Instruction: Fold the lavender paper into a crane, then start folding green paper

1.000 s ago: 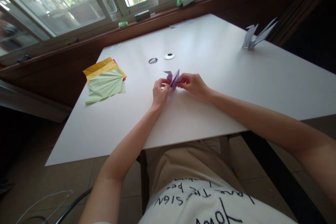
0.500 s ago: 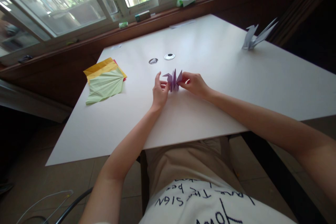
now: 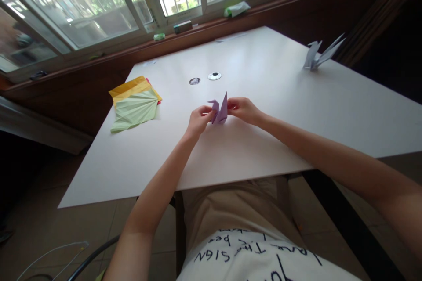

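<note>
Both your hands pinch a purple paper bird on the counter.

Your left hand (image 3: 198,119) pinches the bird (image 3: 220,109) at its neck side, and your right hand (image 3: 242,109) pinches the tall pointed flap on the other side; holding it from both ends likely keeps the folds steady while the piece rests upright on the white counter (image 3: 263,140). The bird sits near the middle of the counter. Left of the bird lies a stack of sheets (image 3: 135,104), a pleated green one on top of yellow, flat and out of the way. Just beyond the bird are two small round discs (image 3: 214,76). Far right of the bird, near the counter's edge, stands a pale crane (image 3: 318,55).
</note>
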